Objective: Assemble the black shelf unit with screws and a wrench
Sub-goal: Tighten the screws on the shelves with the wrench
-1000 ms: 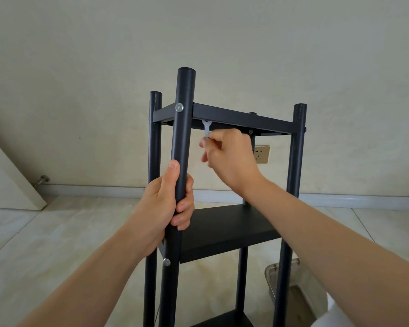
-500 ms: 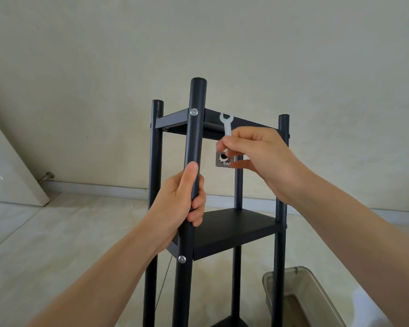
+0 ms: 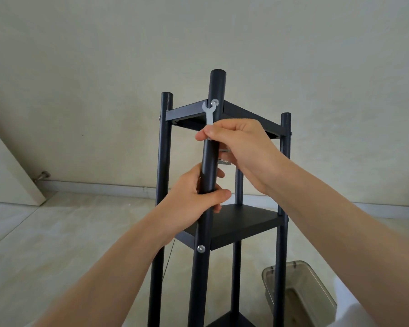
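The shelf unit's (image 3: 243, 220) front post (image 3: 211, 149) was gripped by the left hand (image 3: 194, 197). The little wrench (image 3: 208, 114) was pinched by the right hand (image 3: 243, 147), its open end right beside the top screw (image 3: 214, 102).

wrench (image 3: 208, 114) moved from under shelf to front screw (image 3: 214, 102)

Left hand (image 3: 196, 192) grips low; right hand (image 3: 241, 142) pinches higher.

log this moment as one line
step: tighten top screw | right hand: wrench at screw | left hand: grips front post
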